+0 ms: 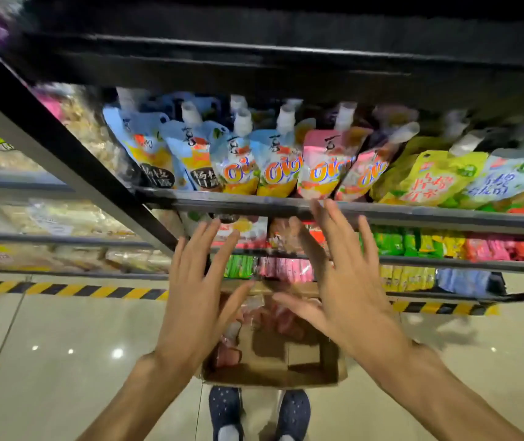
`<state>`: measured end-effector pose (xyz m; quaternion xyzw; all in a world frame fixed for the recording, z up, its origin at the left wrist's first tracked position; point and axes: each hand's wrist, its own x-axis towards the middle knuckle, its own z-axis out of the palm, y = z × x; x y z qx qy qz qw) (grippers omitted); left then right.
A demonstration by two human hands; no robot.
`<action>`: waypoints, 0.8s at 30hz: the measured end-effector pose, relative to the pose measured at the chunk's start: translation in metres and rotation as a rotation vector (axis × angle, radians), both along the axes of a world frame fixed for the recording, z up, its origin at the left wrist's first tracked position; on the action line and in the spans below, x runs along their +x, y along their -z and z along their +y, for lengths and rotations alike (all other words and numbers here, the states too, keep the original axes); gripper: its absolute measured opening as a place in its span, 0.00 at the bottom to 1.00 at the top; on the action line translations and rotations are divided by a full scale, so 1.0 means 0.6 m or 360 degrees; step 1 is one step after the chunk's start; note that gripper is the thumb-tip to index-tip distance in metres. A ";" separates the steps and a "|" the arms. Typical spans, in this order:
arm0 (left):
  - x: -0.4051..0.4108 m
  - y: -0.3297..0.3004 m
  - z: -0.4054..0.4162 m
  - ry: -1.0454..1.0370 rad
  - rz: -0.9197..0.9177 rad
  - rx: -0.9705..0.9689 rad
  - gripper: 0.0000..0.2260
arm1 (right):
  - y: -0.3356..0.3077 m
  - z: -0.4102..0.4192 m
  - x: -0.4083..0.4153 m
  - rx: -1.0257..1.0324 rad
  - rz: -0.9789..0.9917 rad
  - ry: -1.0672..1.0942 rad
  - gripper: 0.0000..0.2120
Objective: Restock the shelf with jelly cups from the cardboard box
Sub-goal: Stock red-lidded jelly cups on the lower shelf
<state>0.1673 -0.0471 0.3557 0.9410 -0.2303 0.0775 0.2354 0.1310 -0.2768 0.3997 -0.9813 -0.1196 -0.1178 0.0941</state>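
Note:
An open cardboard box (273,374) stands on the floor below me, with several pink jelly packs (286,323) in its far half. My left hand (200,291) and my right hand (340,281) hover above the box with fingers spread, both holding nothing. The fingertips of both hands reach toward the dark shelf rail (413,214). Behind that rail stand jelly pouches with white spouts (276,167), in blue, pink and green.
Lower shelves (445,264) carry small green, yellow and pink packets. A yellow and black hazard stripe (63,289) runs along the shelf base on the shiny tiled floor. My two dark shoes (225,412) stand just behind the box. Bagged goods fill the left shelving.

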 end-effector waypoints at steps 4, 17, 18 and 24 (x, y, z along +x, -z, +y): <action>-0.037 0.135 0.024 -0.0071 0.0285 0.0032 0.30 | 0.133 0.012 -0.021 0.0030 0.0310 0.0095 0.48; -0.159 0.597 0.083 -0.0292 0.0989 0.0136 0.27 | 0.566 0.042 -0.121 0.0136 0.0680 -0.0030 0.44; -0.166 0.631 0.084 -0.0246 0.1044 0.0210 0.28 | 0.591 0.042 -0.126 0.0138 0.0741 -0.0024 0.44; -0.161 0.796 0.078 0.0028 0.1252 0.0647 0.33 | 0.717 0.049 -0.139 0.0246 0.0858 -0.0027 0.45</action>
